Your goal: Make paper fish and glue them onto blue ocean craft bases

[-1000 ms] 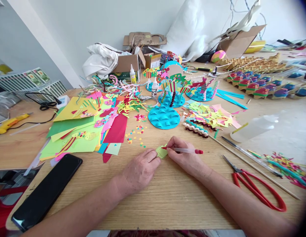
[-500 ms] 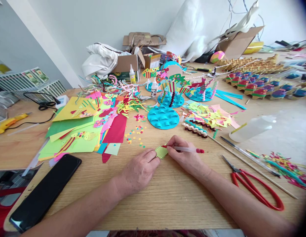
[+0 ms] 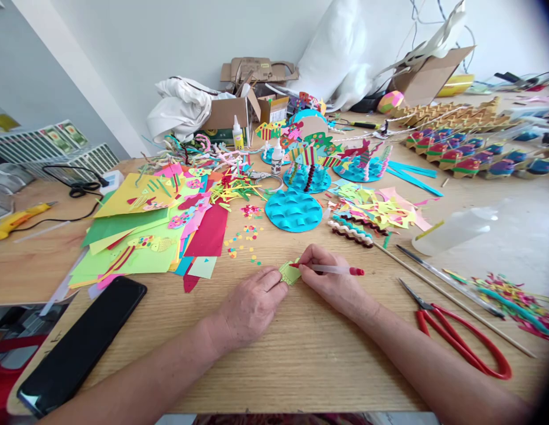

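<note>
Left hand (image 3: 255, 302): holding 1 green paper (image 3: 290, 274). Right hand (image 3: 330, 284): clasping 1 pen (image 3: 342, 270). Paper slipping, I judge, could skew lines.

Matt green paper piece (image 3: 290, 273), translucent plastic pen (image 3: 332, 269), smooth wood-grain table (image 3: 301, 366), glossy black phone (image 3: 84, 345)

In my two hands (image 3: 257, 300) I count one pen (image 3: 331, 269), one green paper piece (image 3: 289, 273); at the near left corner of the worktop (image 3: 310, 378), one phone (image 3: 84, 345); toward its near edge, one pair of red-handled scissors (image 3: 427, 306); toward its far edge, two small bottles (image 3: 277, 158).
</note>
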`<state>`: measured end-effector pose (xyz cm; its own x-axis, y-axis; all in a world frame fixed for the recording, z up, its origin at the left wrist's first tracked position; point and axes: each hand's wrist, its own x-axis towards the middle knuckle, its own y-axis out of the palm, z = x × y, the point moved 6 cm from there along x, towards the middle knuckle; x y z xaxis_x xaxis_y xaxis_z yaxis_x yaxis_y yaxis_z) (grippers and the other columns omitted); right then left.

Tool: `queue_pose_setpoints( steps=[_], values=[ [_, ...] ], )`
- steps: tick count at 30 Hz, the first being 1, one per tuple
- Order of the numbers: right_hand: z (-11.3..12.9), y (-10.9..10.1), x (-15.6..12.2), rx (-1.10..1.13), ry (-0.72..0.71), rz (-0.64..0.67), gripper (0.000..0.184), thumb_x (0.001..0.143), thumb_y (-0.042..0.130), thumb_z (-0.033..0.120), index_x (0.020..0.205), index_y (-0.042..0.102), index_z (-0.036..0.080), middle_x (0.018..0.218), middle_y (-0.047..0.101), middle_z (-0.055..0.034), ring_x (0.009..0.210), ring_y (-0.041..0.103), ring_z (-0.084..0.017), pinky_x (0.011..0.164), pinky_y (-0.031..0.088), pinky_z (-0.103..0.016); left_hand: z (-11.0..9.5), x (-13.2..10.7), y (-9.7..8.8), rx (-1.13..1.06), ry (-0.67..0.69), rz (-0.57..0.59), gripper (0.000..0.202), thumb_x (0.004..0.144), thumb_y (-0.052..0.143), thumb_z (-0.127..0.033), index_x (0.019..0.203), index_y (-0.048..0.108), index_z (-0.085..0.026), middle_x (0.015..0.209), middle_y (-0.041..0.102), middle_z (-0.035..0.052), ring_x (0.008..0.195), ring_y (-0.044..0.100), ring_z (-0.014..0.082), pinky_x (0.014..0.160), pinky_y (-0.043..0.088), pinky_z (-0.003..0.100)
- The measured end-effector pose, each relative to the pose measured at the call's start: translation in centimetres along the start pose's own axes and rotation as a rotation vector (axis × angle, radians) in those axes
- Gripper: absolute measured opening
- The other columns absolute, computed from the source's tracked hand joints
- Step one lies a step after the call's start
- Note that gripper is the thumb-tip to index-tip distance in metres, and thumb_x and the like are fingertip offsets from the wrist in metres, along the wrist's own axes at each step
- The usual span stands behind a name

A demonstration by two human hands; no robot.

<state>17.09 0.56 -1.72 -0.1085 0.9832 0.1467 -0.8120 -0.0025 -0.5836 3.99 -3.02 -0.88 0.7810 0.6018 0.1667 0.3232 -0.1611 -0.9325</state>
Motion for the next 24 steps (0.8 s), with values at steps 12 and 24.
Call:
queue_pose_setpoints(
  steps=[12,24],
  values=[
    [0.32,-0.38,0.12,-0.046,-0.001,-0.034,0.007,0.067,0.046,0.014,0.063,0.046,0.020,0.052,0.050,0.0045,0.045,0.044,-0.009,0.044,0.032,-0.020,0.20,-0.04,0.32,0.020,0.003,0.026,0.020,0.083,0.037,-0.006,0.095,0.050,-0.015,0.102,0.049,0.0063,0.104,0.044,0.0184,0.093,0.041,0.033],
    [-0.06,-0.51,-0.01,0.032,0.007,-0.071,0.006,0.068,0.047,0.016,0.063,0.046,0.020,0.053,0.050,0.0042,0.046,0.044,-0.009,0.043,0.032,-0.020,-0.04,-0.06,0.00,0.008,0.003,0.012,0.021,0.083,0.037,-0.006,0.094,0.050,-0.016,0.099,0.050,0.0058,0.100,0.046,0.0178,0.090,0.044,0.033]
  ],
)
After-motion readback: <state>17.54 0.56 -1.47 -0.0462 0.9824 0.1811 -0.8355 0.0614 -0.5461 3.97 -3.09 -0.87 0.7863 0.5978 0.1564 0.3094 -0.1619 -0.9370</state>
